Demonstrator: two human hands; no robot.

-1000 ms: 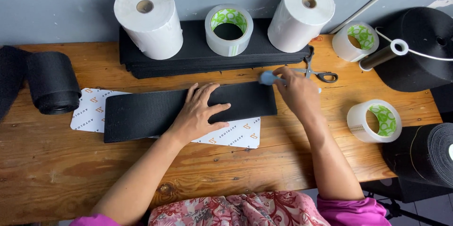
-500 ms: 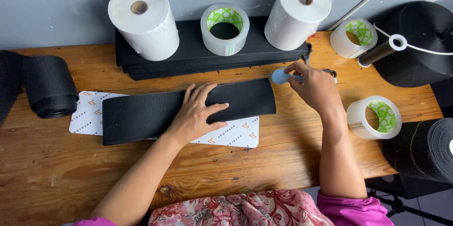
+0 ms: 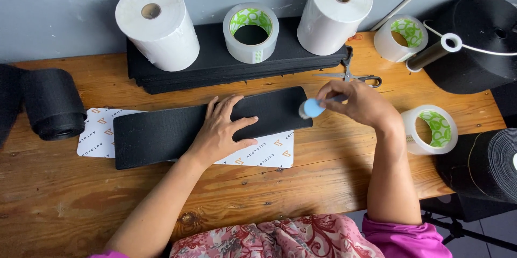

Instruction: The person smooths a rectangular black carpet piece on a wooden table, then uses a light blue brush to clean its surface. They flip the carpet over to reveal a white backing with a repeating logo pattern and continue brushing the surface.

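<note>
On a wooden table (image 3: 334, 177), the left hand (image 3: 221, 131) presses flat, fingers spread, on a black fabric strip (image 3: 161, 131) lying over a white printed sheet (image 3: 97, 134). Right hand (image 3: 358, 102) pinches a small blue piece (image 3: 311, 108) above the strip's right end; scissors (image 3: 353, 75) lie just beyond.
</note>
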